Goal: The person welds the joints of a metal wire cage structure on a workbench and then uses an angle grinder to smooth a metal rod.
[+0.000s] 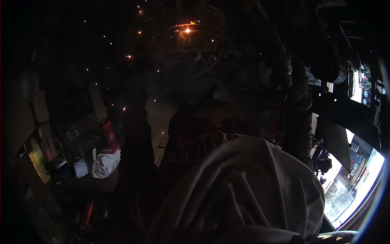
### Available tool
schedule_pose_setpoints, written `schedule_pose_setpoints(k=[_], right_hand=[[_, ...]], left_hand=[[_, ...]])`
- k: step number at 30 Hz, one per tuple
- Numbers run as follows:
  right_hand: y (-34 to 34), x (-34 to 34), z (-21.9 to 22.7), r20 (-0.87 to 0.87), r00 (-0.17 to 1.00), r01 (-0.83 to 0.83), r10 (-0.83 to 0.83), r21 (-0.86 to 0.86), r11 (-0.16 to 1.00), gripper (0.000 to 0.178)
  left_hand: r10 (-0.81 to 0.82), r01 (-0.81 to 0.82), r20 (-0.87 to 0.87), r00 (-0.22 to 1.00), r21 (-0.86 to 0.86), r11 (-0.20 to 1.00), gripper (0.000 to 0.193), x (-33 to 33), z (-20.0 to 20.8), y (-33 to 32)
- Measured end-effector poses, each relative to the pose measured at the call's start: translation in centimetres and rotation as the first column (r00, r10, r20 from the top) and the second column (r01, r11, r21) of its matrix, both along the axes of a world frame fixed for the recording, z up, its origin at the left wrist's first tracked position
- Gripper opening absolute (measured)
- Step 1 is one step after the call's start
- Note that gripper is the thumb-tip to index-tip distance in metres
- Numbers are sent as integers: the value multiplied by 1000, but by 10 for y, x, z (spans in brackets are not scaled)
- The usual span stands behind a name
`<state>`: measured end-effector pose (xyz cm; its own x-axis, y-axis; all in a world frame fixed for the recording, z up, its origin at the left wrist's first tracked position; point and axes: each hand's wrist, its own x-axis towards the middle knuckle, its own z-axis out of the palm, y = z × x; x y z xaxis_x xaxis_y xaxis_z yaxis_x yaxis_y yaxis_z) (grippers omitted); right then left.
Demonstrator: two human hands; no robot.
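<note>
Most of the picture is very dark, and neither of my hands can be made out. A small orange-white glowing spot burns near the top middle, with a faint round metal rim curving about it. Loose sparks are scattered to its left and below. Grey folded cloth, seemingly clothing, fills the lower middle. Beyond it lies a dark reddish surface with faint lettering. What either hand holds or touches is hidden by the dark.
At left are a crumpled white bag, a red box-shaped item and a yellowish panel. Dark pipe-like or hose-like shapes stand at upper right. Bright daylight openings show along the right rim.
</note>
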<state>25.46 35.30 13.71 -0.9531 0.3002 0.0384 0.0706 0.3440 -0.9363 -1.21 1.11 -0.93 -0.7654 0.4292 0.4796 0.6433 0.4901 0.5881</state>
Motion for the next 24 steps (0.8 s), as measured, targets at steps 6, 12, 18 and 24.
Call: schedule_pose_setpoints(k=[6, 12, 18, 24], right_hand=[[1, -3, -1, 6, 1000, 3, -3, 50, 999, 58], [0, -4, 1, 33, 999, -2, -2, 106, 994, 56], [3, -4, -1, -21, 999, -34, 39, 185, 982, 59], [2, -2, 3, -12, 1000, -12, 14, 109, 994, 59]], left_hand=[[-13, 13, -12, 1000, 12, 1000, 27, 0, -3, -6], [-33, 33, -21, 999, 13, 999, 27, -1, -6, -9], [-36, 37, -6, 999, 41, 999, 27, -2, -11, -8], [20, -22, 55, 998, 46, 999, 26, 3, 5, -4]])
